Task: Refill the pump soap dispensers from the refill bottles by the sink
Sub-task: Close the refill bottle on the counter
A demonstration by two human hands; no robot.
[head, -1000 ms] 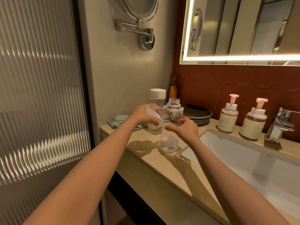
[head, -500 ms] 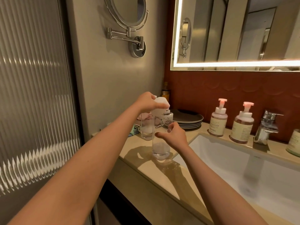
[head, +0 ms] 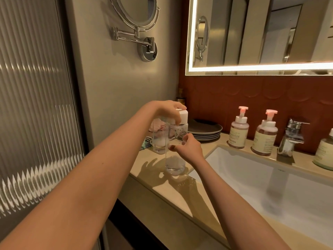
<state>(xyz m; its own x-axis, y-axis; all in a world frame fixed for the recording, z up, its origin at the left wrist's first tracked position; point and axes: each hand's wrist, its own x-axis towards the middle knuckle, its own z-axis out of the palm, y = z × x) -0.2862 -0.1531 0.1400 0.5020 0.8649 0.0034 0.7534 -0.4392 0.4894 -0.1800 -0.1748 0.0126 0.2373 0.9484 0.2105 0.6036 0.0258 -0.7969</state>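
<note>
Though nearly empty, clear bottle point(head: 174, 164) (white cap point(head: 183, 116) in left hand point(head: 162, 109)).

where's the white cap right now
Head view, near centre: the left hand grips the white cap at the top of the clear bottle, which the right hand holds, just left of the stack of dark plates.

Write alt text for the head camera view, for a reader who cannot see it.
A person's left hand holds a white cap on top of a clear bottle standing on a beige counter, while the right hand grips the bottle's body. Behind the white sink stand two pink-topped pump soap dispensers and a chrome faucet.
</note>
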